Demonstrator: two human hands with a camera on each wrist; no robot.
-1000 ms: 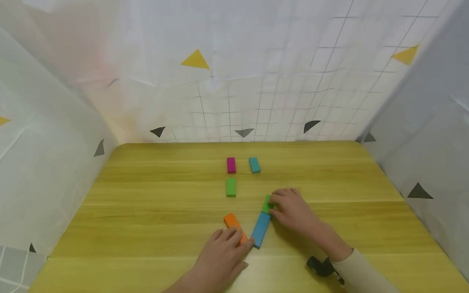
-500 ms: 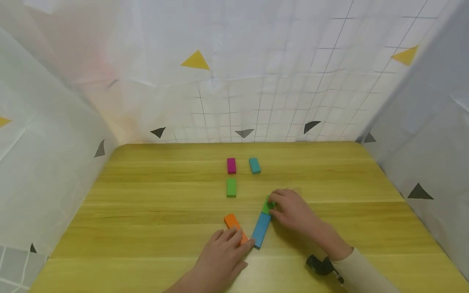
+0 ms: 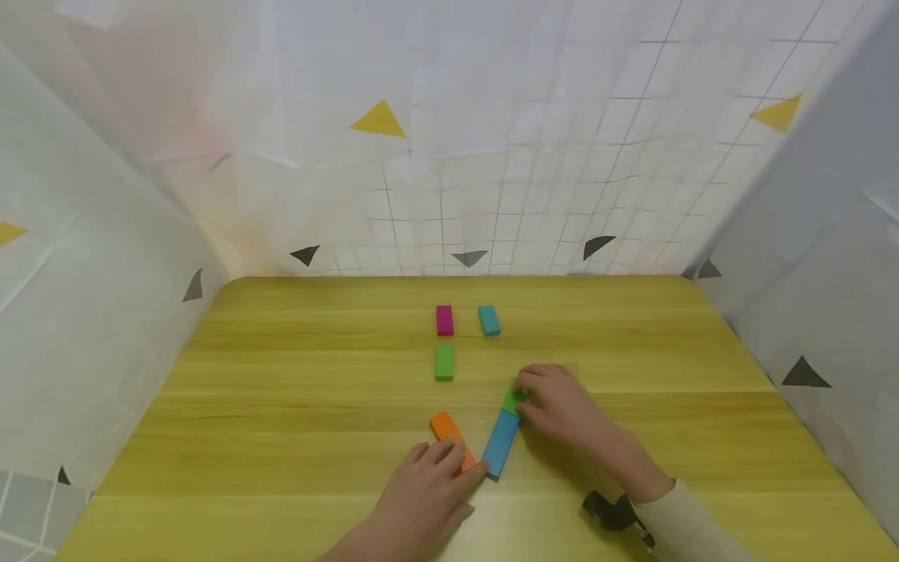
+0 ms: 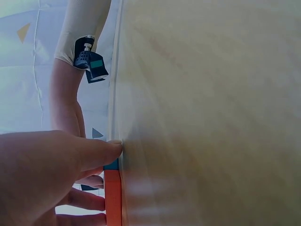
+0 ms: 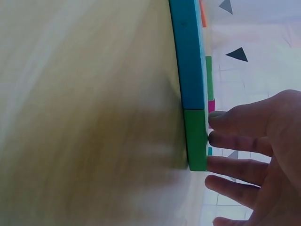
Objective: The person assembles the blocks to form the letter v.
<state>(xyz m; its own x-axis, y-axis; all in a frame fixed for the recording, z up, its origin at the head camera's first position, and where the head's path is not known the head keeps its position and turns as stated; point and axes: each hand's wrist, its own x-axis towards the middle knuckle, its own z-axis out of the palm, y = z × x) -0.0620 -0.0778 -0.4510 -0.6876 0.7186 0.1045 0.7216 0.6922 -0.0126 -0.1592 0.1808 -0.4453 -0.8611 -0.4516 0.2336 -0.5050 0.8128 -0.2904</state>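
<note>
My left hand (image 3: 425,492) lies with extended fingers over the near part of an orange block (image 3: 442,424); its index fingertip meets the near end of a long blue block (image 3: 502,445). In the left wrist view two fingertips touch the side of the orange block (image 4: 113,197), the thumb apart from it. A short green block (image 3: 510,400) sits end to end with the blue one, slanting away to the right. My right hand (image 3: 565,406) has its fingertips on this green block. The right wrist view shows those fingers fairly straight along the green block's (image 5: 196,141) upper face.
Farther back on the wooden table (image 3: 281,375) lie another green block (image 3: 444,363), a magenta block (image 3: 445,320) and a teal block (image 3: 489,320). Patterned white sheets (image 3: 281,156) enclose the table at the back and sides. A black device (image 3: 609,511) sits at the right wrist.
Both hands and all the blocks keep their places; only the head view has shifted very slightly.
</note>
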